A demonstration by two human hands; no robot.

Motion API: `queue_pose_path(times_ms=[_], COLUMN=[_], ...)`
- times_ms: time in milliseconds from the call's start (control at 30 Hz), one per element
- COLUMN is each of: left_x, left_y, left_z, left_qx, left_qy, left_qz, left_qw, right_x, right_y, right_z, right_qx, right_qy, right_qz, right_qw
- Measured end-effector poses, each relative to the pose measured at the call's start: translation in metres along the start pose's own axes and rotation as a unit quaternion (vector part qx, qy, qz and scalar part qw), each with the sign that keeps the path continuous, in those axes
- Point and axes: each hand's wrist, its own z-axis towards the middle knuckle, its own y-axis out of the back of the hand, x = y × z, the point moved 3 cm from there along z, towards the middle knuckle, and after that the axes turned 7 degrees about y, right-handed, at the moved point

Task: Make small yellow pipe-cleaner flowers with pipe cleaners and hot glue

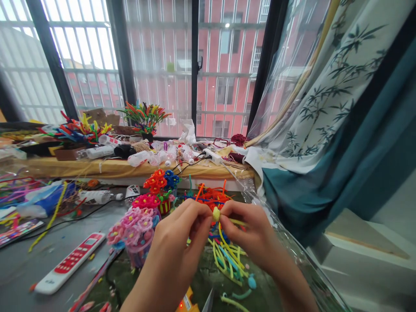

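Observation:
Between the fingertips of both hands is a yellow pipe cleaner [216,213], wound into a small knob with a loose tail running to the right. My left hand [186,229] pinches it from the left, and my right hand [245,229] pinches it from the other side. Below the hands lies a bundle of yellow, green and blue pipe cleaners [229,260]. Orange and red pipe cleaners [212,195] are heaped just behind. Close to my left wrist stands a pot of pink and purple pipe-cleaner flowers [138,232].
A white and red remote control [71,262] lies at left. Scissor blades [209,301] and a yellow tool [188,302] show at the bottom edge. Red and blue flowers [159,180] stand further back. Plastic bottles [139,158] litter the window ledge. Curtains [325,186] hang at right.

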Motion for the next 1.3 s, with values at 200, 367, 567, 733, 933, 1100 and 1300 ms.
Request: queue_pose_path(times_ms=[200,367,567,733,933,1100,1300], left_x=[0.007,0.009,0.008,0.009,0.008,0.008,0.008], left_y=[-0.001,-0.001,0.0,0.001,0.0,0.0,0.001], left_z=[0.007,0.007,0.007,0.006,0.005,0.005,0.004], left_qx=[0.021,0.028,0.04,0.045,0.043,0.063,0.041], left_qy=[0.08,0.105,0.115,0.107,0.115,0.108,0.103], left_qz=[-0.12,-0.141,-0.128,-0.115,-0.113,-0.105,-0.102], left_qw=[0.989,0.984,0.984,0.987,0.986,0.987,0.989], right_x=[-0.002,0.0,0.002,-0.001,-0.011,-0.014,-0.01], right_y=[-0.004,-0.003,0.0,0.001,0.0,0.0,0.001], right_z=[0.0,0.0,0.0,0.001,-0.001,-0.004,-0.004], right_qx=[-0.045,-0.045,-0.028,-0.001,0.048,0.056,0.042], right_qy=[-0.048,-0.034,-0.003,0.004,-0.056,-0.083,-0.077], right_qz=[0.091,0.062,-0.007,-0.021,0.065,0.125,0.113], right_qw=[0.994,0.996,1.0,1.0,0.995,0.987,0.99])
